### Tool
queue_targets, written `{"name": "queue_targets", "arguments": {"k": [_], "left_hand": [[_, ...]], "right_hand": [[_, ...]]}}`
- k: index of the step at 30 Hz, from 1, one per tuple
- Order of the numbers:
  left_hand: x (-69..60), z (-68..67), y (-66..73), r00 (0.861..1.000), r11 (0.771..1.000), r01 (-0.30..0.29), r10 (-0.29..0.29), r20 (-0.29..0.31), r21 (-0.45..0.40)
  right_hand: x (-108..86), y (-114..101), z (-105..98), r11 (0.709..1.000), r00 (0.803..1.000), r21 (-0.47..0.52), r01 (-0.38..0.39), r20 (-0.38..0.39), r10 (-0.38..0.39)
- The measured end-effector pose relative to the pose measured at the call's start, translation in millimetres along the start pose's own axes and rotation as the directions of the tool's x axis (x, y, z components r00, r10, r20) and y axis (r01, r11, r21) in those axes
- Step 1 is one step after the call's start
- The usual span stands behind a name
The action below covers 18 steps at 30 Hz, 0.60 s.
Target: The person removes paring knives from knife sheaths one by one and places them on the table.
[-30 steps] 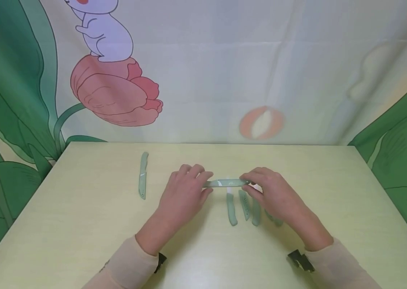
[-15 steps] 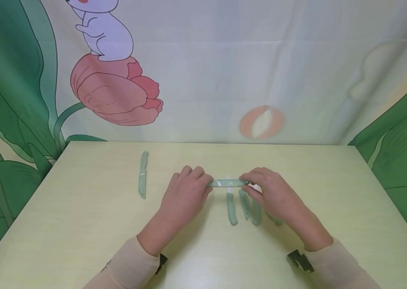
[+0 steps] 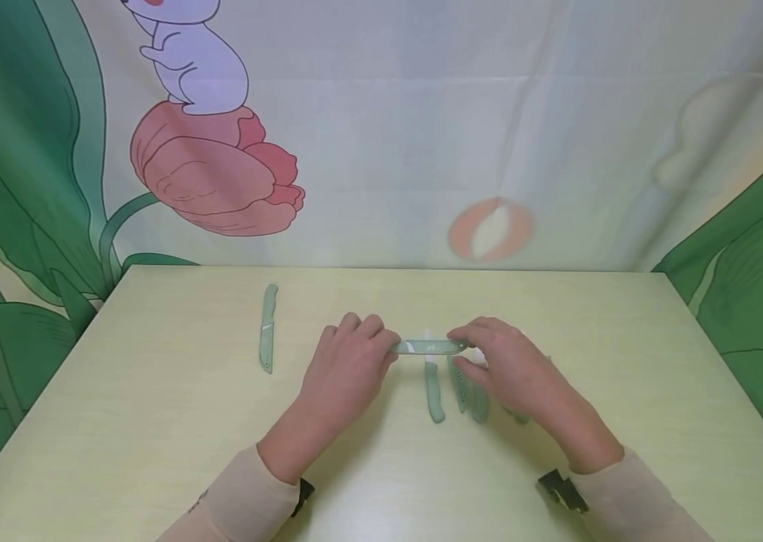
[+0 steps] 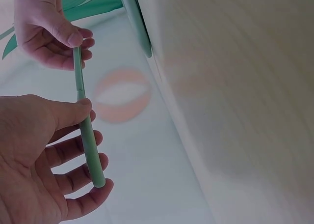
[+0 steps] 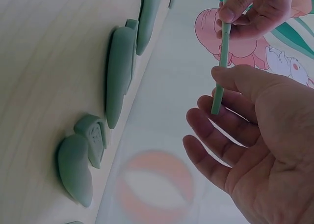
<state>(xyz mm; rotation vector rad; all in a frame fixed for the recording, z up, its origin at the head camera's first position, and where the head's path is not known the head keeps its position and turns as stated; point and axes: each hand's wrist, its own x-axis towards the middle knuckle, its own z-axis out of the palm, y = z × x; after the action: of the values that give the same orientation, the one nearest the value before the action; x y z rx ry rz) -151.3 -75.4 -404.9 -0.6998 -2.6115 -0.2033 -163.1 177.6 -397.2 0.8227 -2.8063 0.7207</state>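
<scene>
A pale green sheathed knife (image 3: 430, 347) is held level above the table. My left hand (image 3: 344, 376) grips its handle (image 4: 90, 150), thumb on one side and fingers curled behind. At the other end, my right hand (image 3: 517, 369) has its fingertips by the sheath tip (image 5: 216, 106), with the thumb slightly apart from the near edge in the head view. Below the hands lie a green-handled knife with a white blade (image 3: 434, 393), a perforated green sheath (image 3: 458, 388) and another green handle (image 3: 480, 404). More green pieces (image 3: 517, 415) are partly hidden by the right hand.
Another sheathed green knife (image 3: 269, 329) lies at the back left of the pale table (image 3: 171, 421). Behind the table hangs a printed curtain (image 3: 381, 150). A black clip (image 3: 563, 491) sits at the right sleeve.
My right thumb has moved down off the sheath's near edge, widening the gap to the fingers. The held knife has dropped slightly; my left hand keeps its grip after shifting along the handle.
</scene>
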Motion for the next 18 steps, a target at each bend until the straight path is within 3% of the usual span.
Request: {"name": "queue_targets", "arguments": {"k": [4,10,18], "left_hand": [[0.0,-0.4,1.2,1.0,1.0,0.008,-0.008,0.005,0.005],[-0.7,-1.5,5.5,1.0,1.0,0.005,-0.005,0.021,0.001],[-3.4,-1.9,15.6,0.999,1.0,-0.01,0.009,0.051,0.009]], "right_hand": [[-1.1,-1,-1,1.0,1.0,-0.025,-0.002,-0.015,0.002],[-1.9,-7,-3,0.988,0.997,-0.148,0.046,-0.049,-0.053],[-5.5,-22,2,0.963,0.994,-0.255,0.091,-0.032,-0.102]]}}
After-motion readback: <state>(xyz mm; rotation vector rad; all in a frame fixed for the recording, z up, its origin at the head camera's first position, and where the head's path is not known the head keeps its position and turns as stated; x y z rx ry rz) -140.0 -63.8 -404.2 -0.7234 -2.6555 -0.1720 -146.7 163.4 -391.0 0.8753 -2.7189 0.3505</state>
